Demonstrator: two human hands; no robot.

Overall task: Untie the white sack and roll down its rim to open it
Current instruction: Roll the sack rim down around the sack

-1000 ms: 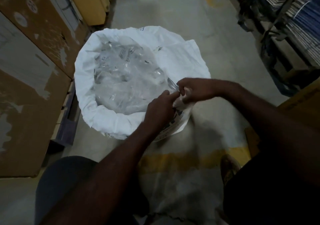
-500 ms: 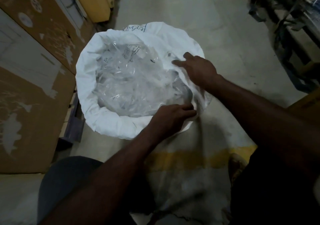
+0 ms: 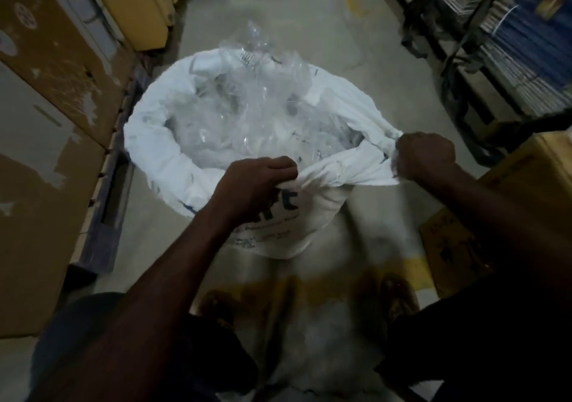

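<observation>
The left hand (image 3: pixel 257 182) is curled into a fist on the near rim of the sack (image 3: pixel 154 151), gripping a bunched fold of white cloth just above the dark printed letters. The right hand (image 3: pixel 425 155) is also fisted, clutching the rim at the sack's right side, where the cloth is drawn out into a twisted point. Between the two hands the rim is stretched taut in a thick rolled band.

The sack stands upright on the floor (image 3: pixel 309 15) in front of the person, its mouth wide and round, the rim folded outward all the way around the left and far sides. Inside lies a heap of crumpled clear plastic (image 3: pixel 257 104), some of it rising above the far rim. Small print runs across the sack's near wall below the left hand.

Both bare forearms reach in from the bottom of the view. A yellow line (image 3: pixel 414 265) crosses the floor near the person's feet. Brown cartons (image 3: pixel 46 123) line the left side, a yellow carton (image 3: pixel 507 185) sits just right of the right hand, and shelves (image 3: pixel 510 45) of stacked goods run along the right.
</observation>
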